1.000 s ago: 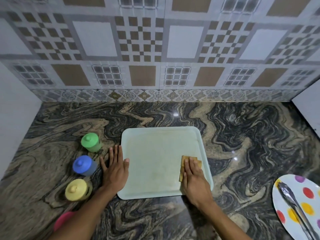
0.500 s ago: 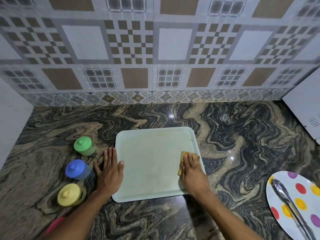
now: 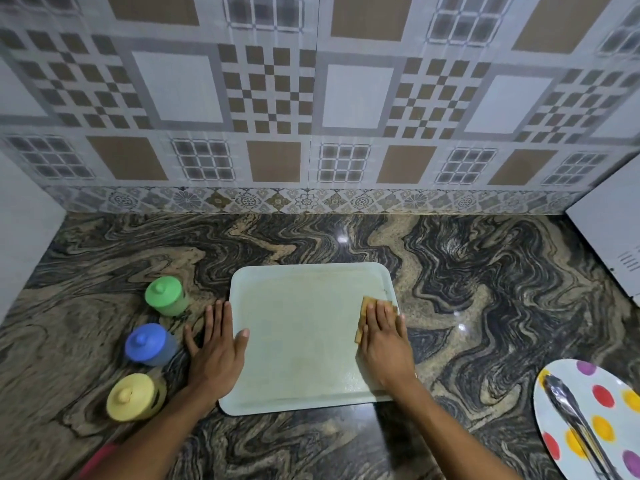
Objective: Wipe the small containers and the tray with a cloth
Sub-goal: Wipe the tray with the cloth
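Observation:
A pale green tray [image 3: 304, 306] lies flat on the marbled counter. My right hand [image 3: 384, 344] presses a folded yellow-brown cloth [image 3: 367, 304] flat against the tray's right side, fingers straight. My left hand [image 3: 216, 348] lies flat at the tray's left edge, with the thumb on the tray. Left of the tray stand three lidded small containers in a row: green [image 3: 166, 295] farthest, blue [image 3: 148, 344] in the middle, yellow [image 3: 133, 396] nearest.
A white plate with coloured dots [image 3: 595, 417] carrying metal tongs [image 3: 575, 424] sits at the right front. A white appliance [image 3: 613, 233] stands at the right, a white panel [image 3: 24, 230] at the left. The tiled wall closes the back. Something pink [image 3: 100, 455] shows under my left forearm.
My right hand has slid the cloth away from me along the tray's right side. My left hand has stayed at the tray's left edge.

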